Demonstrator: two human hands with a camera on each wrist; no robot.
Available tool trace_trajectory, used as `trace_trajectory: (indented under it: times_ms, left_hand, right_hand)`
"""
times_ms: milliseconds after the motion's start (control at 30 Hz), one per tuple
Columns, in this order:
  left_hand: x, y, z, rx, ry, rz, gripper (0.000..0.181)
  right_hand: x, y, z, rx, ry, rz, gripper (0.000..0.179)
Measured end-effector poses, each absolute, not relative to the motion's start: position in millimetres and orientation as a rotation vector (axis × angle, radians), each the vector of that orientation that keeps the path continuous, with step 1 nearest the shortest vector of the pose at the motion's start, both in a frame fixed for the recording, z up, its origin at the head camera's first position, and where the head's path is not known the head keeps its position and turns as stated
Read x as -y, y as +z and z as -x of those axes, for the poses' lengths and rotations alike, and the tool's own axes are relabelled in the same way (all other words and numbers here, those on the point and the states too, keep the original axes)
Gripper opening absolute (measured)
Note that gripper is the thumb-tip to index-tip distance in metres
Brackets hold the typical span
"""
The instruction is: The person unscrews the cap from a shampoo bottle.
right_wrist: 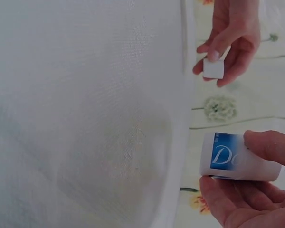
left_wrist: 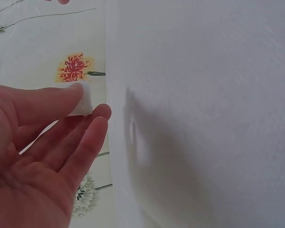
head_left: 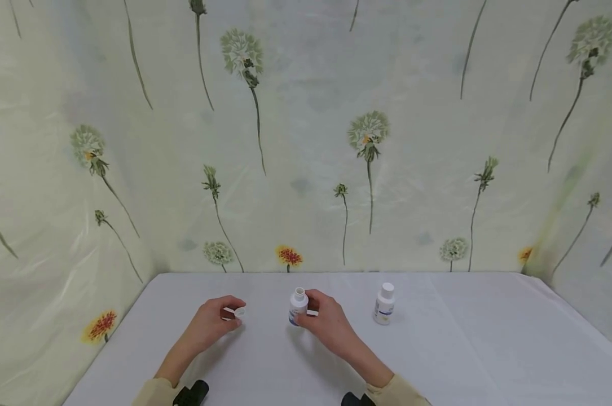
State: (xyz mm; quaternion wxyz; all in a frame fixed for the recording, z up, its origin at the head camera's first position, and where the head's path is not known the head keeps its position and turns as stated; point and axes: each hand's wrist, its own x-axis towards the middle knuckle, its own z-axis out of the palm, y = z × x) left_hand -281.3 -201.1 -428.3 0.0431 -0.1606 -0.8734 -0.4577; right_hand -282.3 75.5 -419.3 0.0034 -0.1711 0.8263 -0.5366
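Note:
My right hand point(head_left: 330, 322) grips a small white bottle point(head_left: 298, 304) with a blue label, thumb on one side and fingers on the other. The bottle is upright and its mouth is uncapped. In the right wrist view the blue label point(right_wrist: 223, 152) faces the camera. On the left, my left hand point(head_left: 214, 322) pinches a white bottle cap point(head_left: 240, 311) between thumb and fingertips. In the left wrist view the cap point(left_wrist: 85, 99) is partly hidden behind the thumb. Cap and bottle are held apart, over the table.
A second white bottle point(head_left: 384, 304), with its cap on, stands upright on the table to the right of my right hand. A white cloth covers the table point(head_left: 463, 349). Behind it hangs a pale curtain point(head_left: 306, 141) printed with dandelions.

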Motion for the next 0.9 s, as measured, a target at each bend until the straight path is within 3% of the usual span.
trace_trajectory:
  times_ms: [900]
  left_hand:
    - [211,-428,293,2.740,-1.208,0.554,0.026]
  right_hand:
    - [-53,-422,305,-2.644,-1.567,0.552,0.040]
